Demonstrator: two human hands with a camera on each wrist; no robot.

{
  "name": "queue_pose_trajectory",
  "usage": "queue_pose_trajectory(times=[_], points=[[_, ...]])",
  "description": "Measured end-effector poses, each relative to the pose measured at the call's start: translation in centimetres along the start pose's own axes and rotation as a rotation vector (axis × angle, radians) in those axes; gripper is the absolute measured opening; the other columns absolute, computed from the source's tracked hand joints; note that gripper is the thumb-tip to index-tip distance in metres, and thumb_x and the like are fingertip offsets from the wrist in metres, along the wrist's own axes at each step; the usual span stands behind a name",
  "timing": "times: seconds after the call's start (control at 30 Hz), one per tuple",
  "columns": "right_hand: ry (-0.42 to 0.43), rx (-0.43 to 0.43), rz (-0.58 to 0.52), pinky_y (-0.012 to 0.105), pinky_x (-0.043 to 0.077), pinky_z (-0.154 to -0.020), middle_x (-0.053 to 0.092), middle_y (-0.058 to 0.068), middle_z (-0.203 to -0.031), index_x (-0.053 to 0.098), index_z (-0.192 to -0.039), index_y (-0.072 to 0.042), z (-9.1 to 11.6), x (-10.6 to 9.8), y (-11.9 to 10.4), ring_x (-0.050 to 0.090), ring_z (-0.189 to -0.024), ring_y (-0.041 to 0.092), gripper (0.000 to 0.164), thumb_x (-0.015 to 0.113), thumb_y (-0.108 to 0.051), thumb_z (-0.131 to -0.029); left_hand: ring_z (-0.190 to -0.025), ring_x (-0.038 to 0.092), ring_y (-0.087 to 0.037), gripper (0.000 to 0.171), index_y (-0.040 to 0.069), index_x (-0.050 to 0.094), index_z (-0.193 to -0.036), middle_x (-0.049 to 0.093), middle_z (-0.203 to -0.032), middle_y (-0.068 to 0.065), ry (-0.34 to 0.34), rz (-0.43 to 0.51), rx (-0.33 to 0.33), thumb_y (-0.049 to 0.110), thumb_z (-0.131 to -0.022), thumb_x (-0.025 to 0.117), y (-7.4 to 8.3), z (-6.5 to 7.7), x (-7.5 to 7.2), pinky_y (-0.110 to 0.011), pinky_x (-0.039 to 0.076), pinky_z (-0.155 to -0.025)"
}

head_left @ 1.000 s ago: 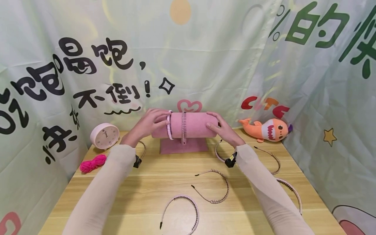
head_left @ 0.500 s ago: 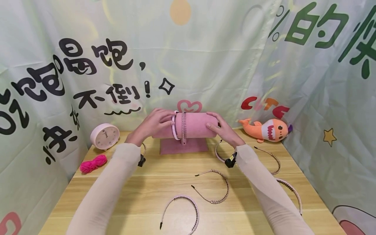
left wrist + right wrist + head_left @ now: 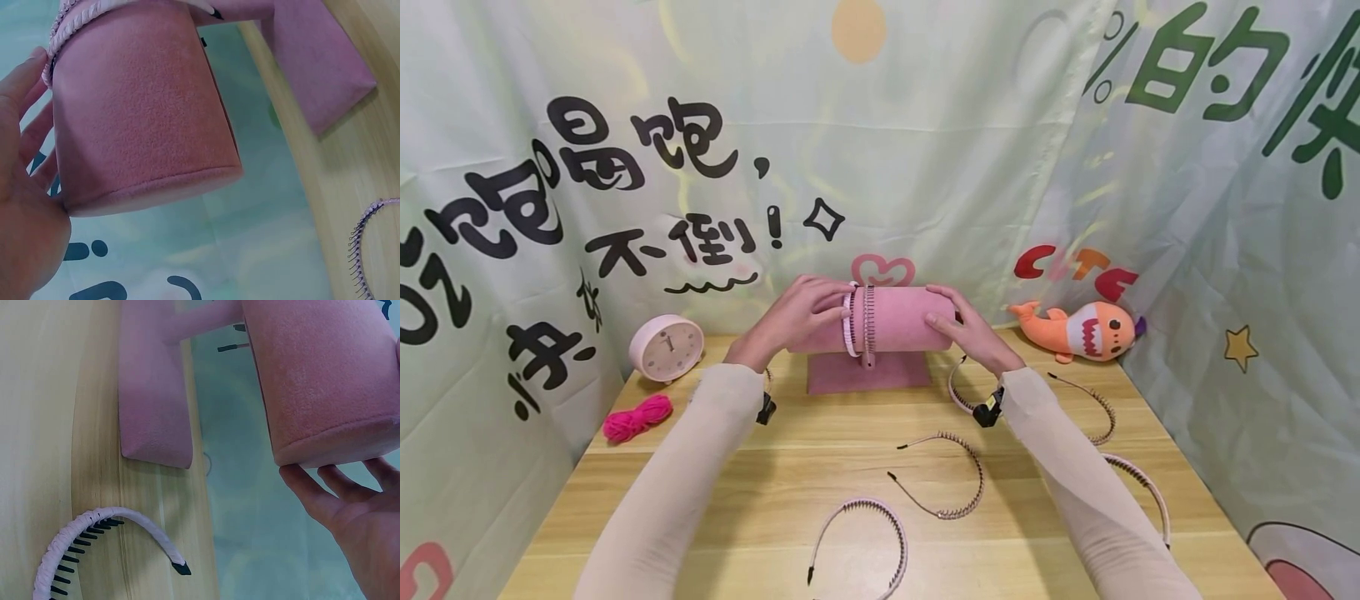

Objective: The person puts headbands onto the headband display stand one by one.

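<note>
A pink velvety roll-shaped display stand point(image 3: 910, 321) stands at the back of the table with two headbands around it. My left hand point(image 3: 801, 312) holds the white braided headband point(image 3: 848, 325), thumb in front and fingers over the top; in the left wrist view some fingers go out of sight behind the roll. Close to its right sits a thin toothed headband point(image 3: 870, 321). My right hand point(image 3: 970, 329) grips the roll's right end, thumb on the front. In the right wrist view its fingertips touch the roll's end point(image 3: 337, 447).
Several headbands lie on the wooden table, among them a pale one point(image 3: 904, 533), a thin one point(image 3: 979, 475) and one under the right forearm point(image 3: 1142, 479). A pink clock point(image 3: 666, 348), magenta yarn point(image 3: 638, 418) and an orange plush shark point(image 3: 1078, 332) stand near the edges. Printed cloth hangs behind.
My left hand has moved right along the roll, and the white braided headband has slid with it up beside the thin one. My right hand has stayed at the roll's end.
</note>
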State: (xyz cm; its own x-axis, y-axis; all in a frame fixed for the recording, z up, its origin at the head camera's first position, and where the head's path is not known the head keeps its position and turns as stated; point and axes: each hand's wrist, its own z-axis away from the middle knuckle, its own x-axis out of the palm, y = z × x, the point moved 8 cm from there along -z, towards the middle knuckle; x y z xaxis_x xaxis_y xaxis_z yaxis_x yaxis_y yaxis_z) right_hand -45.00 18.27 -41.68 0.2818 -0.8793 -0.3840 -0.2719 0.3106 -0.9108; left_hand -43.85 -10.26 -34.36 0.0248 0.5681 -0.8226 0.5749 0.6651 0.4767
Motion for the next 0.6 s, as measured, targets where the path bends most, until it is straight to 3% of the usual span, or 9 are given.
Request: queue_pose_trajectory(times=[0.3,0.6], points=[[0.001,0.001,0.01,0.071,0.031,-0.127,0.023,-0.004,-0.179,0.038,-0.166,-0.04,-0.1,0.0,0.1,0.026,-0.165,0.035,0.062,0.063,-0.049,-0.11,-0.151,0.043,-0.036,0.048,0.015,0.065,-0.152,0.063,-0.156,-0.013,0.006,0.007,0.012,0.031,-0.108,0.072,0.0,0.1,0.0,-0.056,0.031,-0.13],[0.003,0.008,0.013,0.07,0.032,-0.127,0.023,-0.003,-0.18,0.037,-0.166,-0.04,0.0,0.0,0.1,0.027,-0.164,0.036,0.062,0.063,-0.049,-0.11,-0.152,0.045,-0.034,0.042,0.018,0.071,-0.145,0.066,-0.153,-0.008,0.049,0.029,0.019,0.035,-0.107,0.072,-0.7,1.2,-1.1,-0.058,0.03,-0.13]])
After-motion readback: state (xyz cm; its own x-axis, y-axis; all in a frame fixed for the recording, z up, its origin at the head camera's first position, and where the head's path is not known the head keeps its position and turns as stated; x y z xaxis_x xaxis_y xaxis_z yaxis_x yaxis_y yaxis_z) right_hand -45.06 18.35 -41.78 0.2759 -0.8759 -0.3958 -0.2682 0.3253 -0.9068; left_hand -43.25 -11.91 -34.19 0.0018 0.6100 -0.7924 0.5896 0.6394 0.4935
